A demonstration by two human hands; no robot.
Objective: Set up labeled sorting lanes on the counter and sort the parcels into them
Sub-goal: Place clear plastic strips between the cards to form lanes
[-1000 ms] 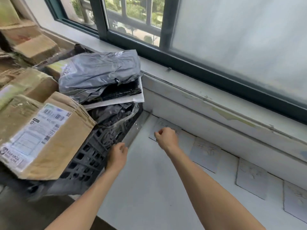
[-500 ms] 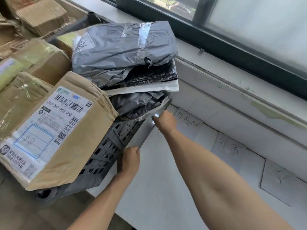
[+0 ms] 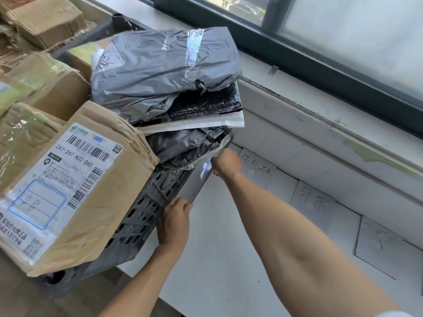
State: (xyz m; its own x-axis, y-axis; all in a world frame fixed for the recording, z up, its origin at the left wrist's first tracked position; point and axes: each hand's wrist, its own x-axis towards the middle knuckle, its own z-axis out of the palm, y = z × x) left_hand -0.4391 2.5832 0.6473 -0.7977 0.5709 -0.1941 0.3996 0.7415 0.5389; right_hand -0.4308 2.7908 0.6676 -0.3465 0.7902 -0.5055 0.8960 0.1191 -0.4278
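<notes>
A thin shiny flat strip [image 3: 201,181] stands on edge between the grey slatted crate [image 3: 142,216] and the white counter [image 3: 219,259]. My left hand [image 3: 175,223] grips its near end and my right hand [image 3: 226,163] grips its far end. Three handwritten white paper labels lie in a row along the counter's back: one beside my right hand [image 3: 258,168], a second [image 3: 313,200] and a third [image 3: 380,243] further right. The crate holds stacked parcels: a grey poly bag [image 3: 160,69] on top, then a black bubble mailer [image 3: 206,106], a white mailer [image 3: 194,124] and a dark grey bag [image 3: 187,145].
A brown cardboard box with a shipping label [image 3: 68,179] leans over the crate's near side. More cardboard boxes [image 3: 43,83] are piled at the left. A white tiled wall and window sill [image 3: 320,110] run behind the counter.
My right hand left the first label and moved left onto the far end of the strip. My left hand closed on the near end. The view has come closer to the crate.
</notes>
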